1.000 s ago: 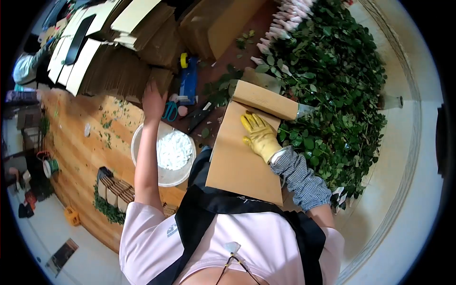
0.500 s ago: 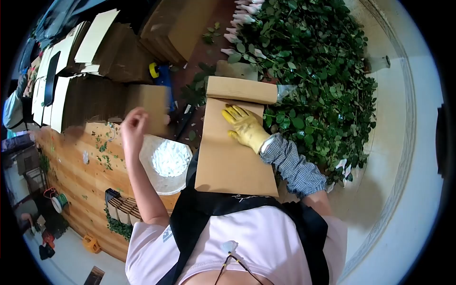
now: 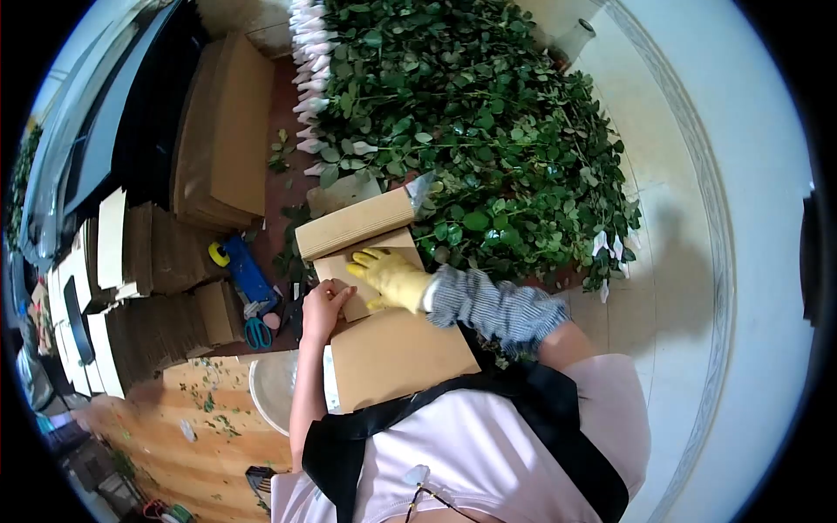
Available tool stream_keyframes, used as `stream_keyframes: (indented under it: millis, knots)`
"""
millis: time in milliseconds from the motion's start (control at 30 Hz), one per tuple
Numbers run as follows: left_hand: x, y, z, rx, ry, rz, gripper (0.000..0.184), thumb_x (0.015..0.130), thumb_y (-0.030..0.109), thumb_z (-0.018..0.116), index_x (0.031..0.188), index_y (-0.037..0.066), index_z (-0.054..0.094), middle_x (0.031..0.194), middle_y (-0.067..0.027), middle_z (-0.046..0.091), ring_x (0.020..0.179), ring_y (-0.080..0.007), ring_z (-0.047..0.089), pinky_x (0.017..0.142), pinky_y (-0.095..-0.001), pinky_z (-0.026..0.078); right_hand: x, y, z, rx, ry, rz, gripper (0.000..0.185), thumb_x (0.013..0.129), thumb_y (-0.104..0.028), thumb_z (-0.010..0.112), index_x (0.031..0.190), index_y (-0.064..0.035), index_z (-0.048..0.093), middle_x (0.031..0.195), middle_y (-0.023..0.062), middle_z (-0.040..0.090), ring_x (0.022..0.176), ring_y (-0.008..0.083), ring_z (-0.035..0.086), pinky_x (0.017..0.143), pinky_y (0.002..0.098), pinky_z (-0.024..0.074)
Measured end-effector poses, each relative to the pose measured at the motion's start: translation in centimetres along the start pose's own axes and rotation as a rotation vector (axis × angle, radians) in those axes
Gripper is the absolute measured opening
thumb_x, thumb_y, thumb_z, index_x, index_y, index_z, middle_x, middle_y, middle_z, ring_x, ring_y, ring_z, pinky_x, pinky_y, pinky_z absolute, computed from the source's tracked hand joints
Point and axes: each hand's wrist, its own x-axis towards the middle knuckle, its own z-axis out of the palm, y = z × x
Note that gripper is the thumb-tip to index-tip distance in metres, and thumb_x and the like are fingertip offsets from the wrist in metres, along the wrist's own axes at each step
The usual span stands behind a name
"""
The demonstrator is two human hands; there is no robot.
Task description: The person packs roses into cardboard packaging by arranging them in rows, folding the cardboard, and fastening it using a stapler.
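Observation:
A large brown cardboard sheet (image 3: 401, 357) lies against my apron. On its far part rests a smaller cardboard piece (image 3: 350, 302). My left hand (image 3: 323, 311), bare, pinches the left edge of that piece between thumb and fingers. In a yellow glove, my right hand (image 3: 391, 279) lies over the piece with its fingers spread. Just beyond both hands is a folded cardboard bundle (image 3: 356, 224), with clear plastic (image 3: 420, 190) showing at its right end.
Leafy flower stems (image 3: 488, 131) with white-wrapped heads (image 3: 311, 87) spread across the far side. To the left stand cardboard stacks (image 3: 166, 314), blue-handled scissors (image 3: 257, 333) and a blue tool (image 3: 250, 270). A pale basin (image 3: 270, 392) is partly hidden by my left forearm.
My left hand has come from beside the cardboard stack to the sheet, and a smaller cardboard piece now lies there. My right hand remains on the cardboard. The view has turned.

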Motion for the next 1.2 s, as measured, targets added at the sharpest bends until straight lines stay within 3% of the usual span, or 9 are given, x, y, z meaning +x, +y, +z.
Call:
stream_keyframes:
  millis: [67,200,267,400,667,733,867,1000,1200]
  knots:
    - [-0.1,2.5,-1.1,0.512,-0.031,0.075,0.028,0.087,0.029,0.073,0.084,0.002,0.066,0.077,-0.0151,0.071,0.068,-0.0304,0.069,0.062,-0.0384,0.053,0.4,-1.0,-0.3,-0.249,-0.368,0.088,0.079,0.091,-0.036,0.065,0.155,-0.0085,0.028,0.162,0.0132,0.029,0.148,0.0311,0.029,0.118,0.0448,0.0266]
    - [-3.6,5.8,-4.4,-0.811,-0.632,0.033,0.035,0.101,0.025,0.061,0.12,-0.005,0.06,0.102,-0.0171,0.071,0.092,-0.0202,0.071,0.081,-0.0349,0.058,1.4,-0.2,2.0,-0.313,-0.405,0.061,0.096,0.084,-0.053,0.065,0.157,-0.0073,0.021,0.164,0.0142,0.023,0.149,0.0347,0.025,0.119,0.0496,0.0222]
    - [-5.4,5.9,-3.5,-0.668,-1.132,0.186,0.056,0.103,0.036,0.055,0.141,-0.003,0.045,0.129,-0.0255,0.062,0.117,-0.0326,0.062,0.1,-0.0407,0.05,0.6,1.3,5.2,-0.287,-0.284,0.029,0.099,0.083,-0.055,0.064,0.157,-0.0072,0.02,0.163,0.0164,0.024,0.149,0.036,0.024,0.12,0.0511,0.0175]
    - [-7.7,4.8,3.8,0.239,-0.633,0.261,0.058,0.098,0.04,0.06,0.136,-0.002,0.048,0.134,-0.0282,0.054,0.127,-0.0474,0.047,0.106,-0.0479,0.04,0.6,1.2,5.4,-0.23,-0.233,0.02,0.1,0.082,-0.055,0.064,0.157,-0.0062,0.02,0.163,0.0181,0.022,0.15,0.0362,0.02,0.12,0.0515,0.0143]
    - [-4.4,9.4,-0.4,0.633,0.084,0.432,0.02,0.094,0.023,0.059,0.084,0.008,0.067,0.068,-0.0125,0.068,0.062,-0.0319,0.068,0.058,-0.0421,0.055,0.2,1.6,8.3,-0.047,0.121,0.018,0.091,0.084,-0.049,0.065,0.154,-0.0055,0.027,0.161,0.016,0.027,0.149,0.0303,0.025,0.122,0.0481,0.0169]
    - [-2.6,4.9,2.2,0.867,-0.098,0.258,0.021,0.094,0.026,0.059,0.087,0.008,0.066,0.07,-0.0122,0.069,0.066,-0.0312,0.07,0.06,-0.0415,0.056,-1.3,-0.8,-2.6,-0.17,-0.266,0.047,0.08,0.084,-0.038,0.069,0.151,-0.0088,0.036,0.157,0.0119,0.038,0.144,0.0322,0.034,0.122,0.042,0.0209]
    - [-2.3,5.5,1.8,0.837,-0.134,0.326,0.031,0.089,0.035,0.066,0.097,0.005,0.066,0.071,-0.0114,0.07,0.063,-0.0277,0.071,0.056,-0.0367,0.057,-4.6,5.2,-0.2,0.73,0.368,-0.001,0.049,0.085,-0.011,0.066,0.133,-0.0058,0.057,0.137,0.0143,0.059,0.125,0.0342,0.056,0.109,0.0418,0.0434]
    - [-2.6,5.5,1.8,0.807,-0.154,0.261,0.031,0.091,0.035,0.064,0.101,0.006,0.065,0.083,-0.0128,0.073,0.063,-0.0277,0.071,0.055,-0.0378,0.057,-10.4,9.5,-4.1,-0.096,0.712,0.587,0.041,0.086,-0.012,0.066,0.126,-0.0037,0.059,0.125,0.0179,0.062,0.118,0.035,0.058,0.1,0.046,0.0475]
    - [-3.2,6.8,1.4,0.736,-0.162,0.221,0.021,0.093,0.03,0.062,0.101,0.011,0.064,0.103,-0.0124,0.073,0.067,-0.0288,0.072,0.056,-0.0378,0.057,-12.8,13.8,-3.4,0.248,0.139,0.691,0.044,0.087,-0.022,0.069,0.127,-0.0066,0.058,0.109,0.0184,0.069,0.096,0.0366,0.067,0.088,0.0476,0.0536]
